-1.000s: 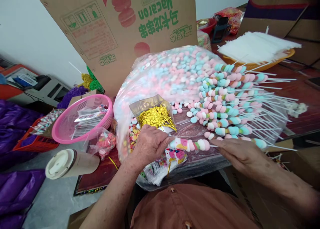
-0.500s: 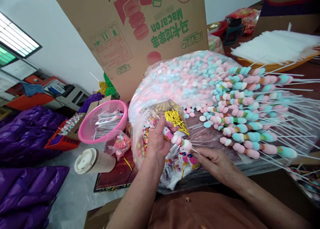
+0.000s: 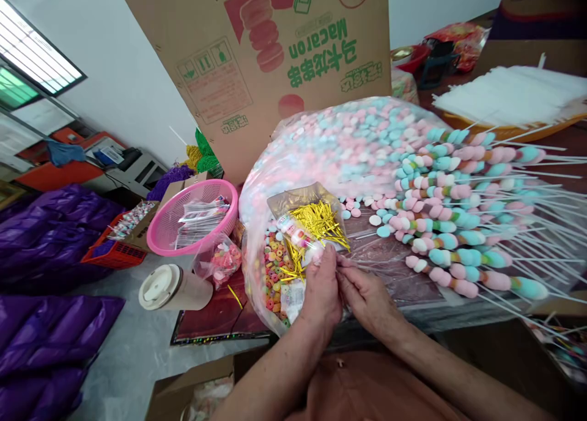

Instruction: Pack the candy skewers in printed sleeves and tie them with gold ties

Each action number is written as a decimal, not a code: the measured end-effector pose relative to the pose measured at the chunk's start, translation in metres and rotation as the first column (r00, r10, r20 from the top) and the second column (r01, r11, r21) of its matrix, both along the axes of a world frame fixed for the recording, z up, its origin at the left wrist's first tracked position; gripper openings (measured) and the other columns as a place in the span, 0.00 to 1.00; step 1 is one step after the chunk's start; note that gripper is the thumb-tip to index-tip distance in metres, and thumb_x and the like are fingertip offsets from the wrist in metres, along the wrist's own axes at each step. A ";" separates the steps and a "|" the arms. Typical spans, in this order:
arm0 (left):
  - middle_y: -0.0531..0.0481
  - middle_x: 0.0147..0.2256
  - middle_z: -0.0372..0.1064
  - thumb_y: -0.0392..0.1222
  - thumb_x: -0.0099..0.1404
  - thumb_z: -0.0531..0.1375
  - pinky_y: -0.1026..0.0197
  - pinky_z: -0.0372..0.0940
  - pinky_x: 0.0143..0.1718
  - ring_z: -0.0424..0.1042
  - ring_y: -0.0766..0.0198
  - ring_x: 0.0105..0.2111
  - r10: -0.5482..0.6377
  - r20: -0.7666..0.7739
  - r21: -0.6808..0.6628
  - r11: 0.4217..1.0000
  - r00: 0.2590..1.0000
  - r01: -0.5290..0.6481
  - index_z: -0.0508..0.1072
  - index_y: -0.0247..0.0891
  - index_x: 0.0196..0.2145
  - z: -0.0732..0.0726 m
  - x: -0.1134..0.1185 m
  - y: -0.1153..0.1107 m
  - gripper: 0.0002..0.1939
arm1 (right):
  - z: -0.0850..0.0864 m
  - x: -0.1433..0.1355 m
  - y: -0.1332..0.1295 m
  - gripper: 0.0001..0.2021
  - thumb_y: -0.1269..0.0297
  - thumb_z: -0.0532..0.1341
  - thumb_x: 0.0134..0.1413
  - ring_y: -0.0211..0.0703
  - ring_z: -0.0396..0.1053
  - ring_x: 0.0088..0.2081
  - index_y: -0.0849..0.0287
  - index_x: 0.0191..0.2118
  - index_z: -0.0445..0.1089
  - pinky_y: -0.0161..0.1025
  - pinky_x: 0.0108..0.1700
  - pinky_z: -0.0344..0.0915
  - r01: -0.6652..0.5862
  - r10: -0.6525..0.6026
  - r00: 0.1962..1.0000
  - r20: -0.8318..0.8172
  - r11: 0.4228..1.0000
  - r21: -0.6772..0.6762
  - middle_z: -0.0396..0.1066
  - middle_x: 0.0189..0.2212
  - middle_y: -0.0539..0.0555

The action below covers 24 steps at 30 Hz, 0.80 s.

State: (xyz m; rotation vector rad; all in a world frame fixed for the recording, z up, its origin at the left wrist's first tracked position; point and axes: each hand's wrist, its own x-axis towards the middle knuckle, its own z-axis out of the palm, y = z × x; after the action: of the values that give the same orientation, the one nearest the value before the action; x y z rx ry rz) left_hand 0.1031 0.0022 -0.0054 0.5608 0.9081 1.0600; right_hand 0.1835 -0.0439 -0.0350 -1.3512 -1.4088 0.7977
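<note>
Left of the cardboard box, a barred window lets daylight across the pale wall; below it spreads grey floor.

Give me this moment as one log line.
left hand: holding wrapped candy skewer | right hand: beside left hand | near: gold twist ties, marshmallows

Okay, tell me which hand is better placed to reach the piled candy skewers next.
Probably the right hand: it is nearer the candy skewers, while the left hand grips the wrapped candy.
</note>
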 end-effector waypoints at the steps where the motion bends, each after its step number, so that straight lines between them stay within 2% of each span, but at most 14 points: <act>1: 0.52 0.21 0.67 0.52 0.51 0.64 0.65 0.61 0.29 0.66 0.69 0.22 -0.052 -0.009 -0.004 0.999 0.999 0.052 0.69 0.34 0.23 -0.002 -0.003 -0.003 0.17 | 0.000 0.001 0.001 0.15 0.60 0.49 0.58 0.39 0.65 0.24 0.59 0.30 0.69 0.33 0.28 0.62 0.002 -0.002 1.000 -0.020 1.000 -0.023 0.68 0.22 0.51; 4: 0.49 0.29 0.71 0.50 0.48 0.67 0.65 0.63 0.32 0.69 0.66 0.28 -0.184 0.018 -0.012 0.983 0.983 0.184 0.72 0.35 0.33 0.003 -0.021 0.006 0.19 | 0.002 0.007 -0.001 0.16 0.57 0.49 0.58 0.36 0.59 0.19 0.60 0.28 0.67 0.31 0.22 0.57 -0.028 0.023 0.998 -0.052 0.994 -0.109 0.60 0.16 0.47; 6: 0.48 0.29 0.72 0.56 0.47 0.65 0.63 0.64 0.32 0.70 0.65 0.28 -0.116 0.111 -0.049 0.991 0.987 0.122 0.71 0.35 0.35 0.013 -0.033 0.022 0.23 | 0.006 0.010 -0.003 0.16 0.57 0.49 0.58 0.35 0.57 0.18 0.59 0.26 0.65 0.31 0.21 0.54 -0.088 0.081 0.995 -0.053 0.986 -0.142 0.58 0.14 0.45; 9: 0.56 0.18 0.66 0.53 0.49 0.65 0.60 0.65 0.33 0.66 0.69 0.18 0.019 0.186 -0.062 0.998 0.982 -0.008 0.70 0.36 0.30 0.024 -0.032 0.036 0.18 | 0.012 0.004 -0.005 0.17 0.57 0.48 0.58 0.34 0.56 0.18 0.59 0.22 0.62 0.31 0.21 0.53 -0.154 0.153 0.988 -0.020 0.981 -0.118 0.57 0.14 0.46; 11: 0.60 0.12 0.58 0.50 0.50 0.65 0.61 0.65 0.32 0.59 0.72 0.13 0.046 0.174 -0.051 0.998 0.984 -0.038 0.67 0.36 0.21 0.022 -0.020 0.032 0.16 | 0.014 -0.002 -0.004 0.17 0.58 0.48 0.57 0.34 0.56 0.17 0.59 0.21 0.61 0.31 0.20 0.53 -0.130 0.132 0.991 0.013 0.987 -0.091 0.58 0.13 0.46; 13: 0.59 0.10 0.56 0.52 0.50 0.64 0.62 0.64 0.30 0.57 0.73 0.12 0.061 0.121 -0.028 0.998 0.991 -0.058 0.62 0.36 0.15 0.013 -0.006 0.018 0.21 | 0.013 -0.008 -0.002 0.17 0.58 0.49 0.56 0.35 0.56 0.17 0.58 0.19 0.60 0.31 0.20 0.52 -0.087 0.090 0.995 0.035 0.993 -0.080 0.58 0.13 0.46; 15: 0.56 0.12 0.59 0.55 0.50 0.63 0.63 0.63 0.29 0.60 0.71 0.15 0.052 0.005 -0.012 0.999 0.999 -0.052 0.63 0.36 0.15 0.002 0.000 0.001 0.21 | 0.010 -0.009 0.001 0.17 0.58 0.49 0.56 0.36 0.57 0.18 0.58 0.19 0.60 0.32 0.21 0.53 -0.060 0.063 0.997 0.036 0.995 -0.082 0.59 0.13 0.47; 17: 0.53 0.17 0.65 0.55 0.51 0.62 0.62 0.63 0.28 0.63 0.68 0.18 -0.091 -0.152 0.014 0.995 0.984 0.094 0.69 0.35 0.23 -0.002 -0.008 -0.015 0.18 | 0.006 -0.004 0.004 0.16 0.58 0.50 0.55 0.38 0.61 0.21 0.58 0.21 0.62 0.32 0.23 0.57 -0.051 0.052 0.999 0.013 0.995 -0.083 0.63 0.17 0.48; 18: 0.52 0.20 0.67 0.55 0.51 0.62 0.62 0.62 0.29 0.65 0.67 0.20 -0.199 -0.250 0.038 0.976 0.947 0.215 0.72 0.35 0.28 0.000 -0.018 -0.020 0.18 | 0.006 0.000 0.005 0.15 0.58 0.50 0.55 0.38 0.62 0.23 0.58 0.23 0.64 0.32 0.25 0.58 -0.052 0.052 0.999 0.006 0.995 -0.088 0.64 0.18 0.48; 20: 0.49 0.26 0.71 0.51 0.51 0.63 0.58 0.63 0.32 0.68 0.62 0.24 -0.364 -0.477 0.126 0.872 0.800 0.472 0.73 0.39 0.36 0.015 -0.045 -0.022 0.17 | 0.008 0.012 0.007 0.15 0.56 0.49 0.57 0.38 0.62 0.23 0.58 0.25 0.65 0.32 0.25 0.58 -0.084 0.087 0.996 0.024 0.991 -0.109 0.63 0.19 0.48; 21: 0.48 0.27 0.72 0.50 0.51 0.64 0.56 0.63 0.35 0.69 0.60 0.26 -0.236 -0.649 0.220 0.852 0.723 0.475 0.73 0.41 0.36 0.026 -0.060 -0.018 0.16 | 0.011 0.019 0.007 0.16 0.55 0.49 0.57 0.37 0.60 0.22 0.58 0.25 0.64 0.32 0.24 0.57 -0.125 0.132 0.990 0.052 0.984 -0.124 0.61 0.18 0.47; 22: 0.46 0.28 0.72 0.50 0.52 0.63 0.53 0.61 0.39 0.69 0.56 0.31 -0.015 -0.790 0.346 0.815 0.612 0.466 0.74 0.42 0.32 0.037 -0.075 -0.013 0.12 | 0.015 0.025 0.007 0.17 0.55 0.48 0.58 0.36 0.58 0.21 0.58 0.24 0.63 0.31 0.23 0.54 -0.179 0.192 0.977 0.090 0.974 -0.138 0.59 0.17 0.46; 23: 0.45 0.33 0.73 0.49 0.52 0.64 0.49 0.58 0.46 0.68 0.51 0.39 0.201 -0.852 0.447 0.760 0.483 0.472 0.75 0.43 0.32 0.047 -0.087 -0.005 0.11 | 0.020 0.030 0.008 0.18 0.54 0.48 0.59 0.35 0.56 0.21 0.58 0.23 0.62 0.31 0.22 0.52 -0.242 0.261 0.956 0.132 0.959 -0.149 0.56 0.16 0.46; 24: 0.44 0.40 0.71 0.49 0.48 0.66 0.45 0.51 0.51 0.63 0.46 0.48 0.342 -0.870 0.487 0.707 0.355 0.513 0.74 0.45 0.36 0.055 -0.096 0.002 0.16 | 0.026 0.033 0.009 0.19 0.55 0.47 0.59 0.35 0.55 0.20 0.59 0.22 0.61 0.31 0.22 0.51 -0.306 0.331 0.927 0.175 0.940 -0.152 0.55 0.16 0.46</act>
State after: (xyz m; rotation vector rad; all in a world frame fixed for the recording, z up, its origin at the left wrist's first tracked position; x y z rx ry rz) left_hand 0.0067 0.0045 0.0492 2.0839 1.4200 0.8832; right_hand 0.2168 -0.0353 -0.0095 -1.3396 -1.7937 0.9970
